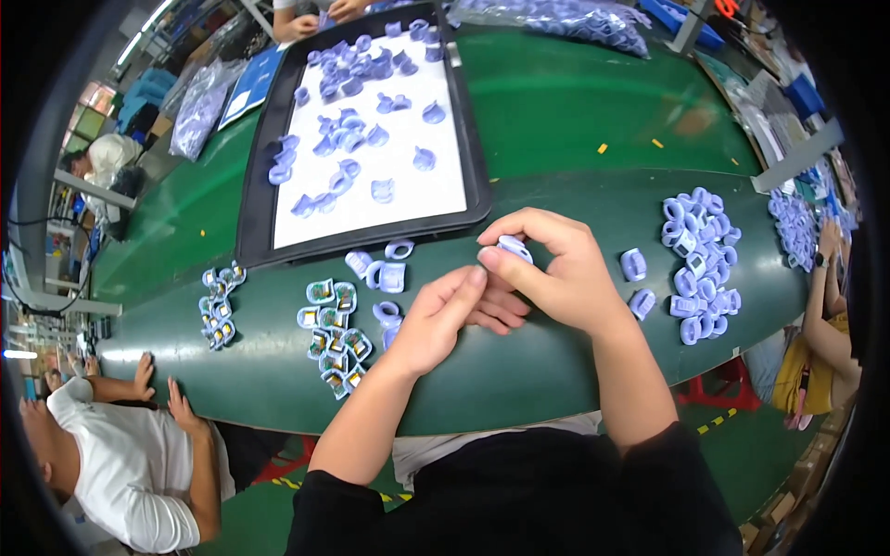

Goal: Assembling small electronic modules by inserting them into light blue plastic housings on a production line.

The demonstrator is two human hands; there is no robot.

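Between the thumb and fingers of my right hand is a small lavender plastic casing; the fingers cover part of it. My left hand is just left of it, thumb and index tips close together and the other fingers loosely curled; whether something small is pinched there is hidden. Several similar ring-shaped casings lie left of my left hand. Further left is a group of casings with green and gold parts inside. Two loose casings rest to the right of my right hand.
A black tray with a white base holds scattered lavender pieces. A casing pile is at right, a smaller filled group at left. A plastic bag of pieces lies at the back. Co-workers sit left, right and across the green table.
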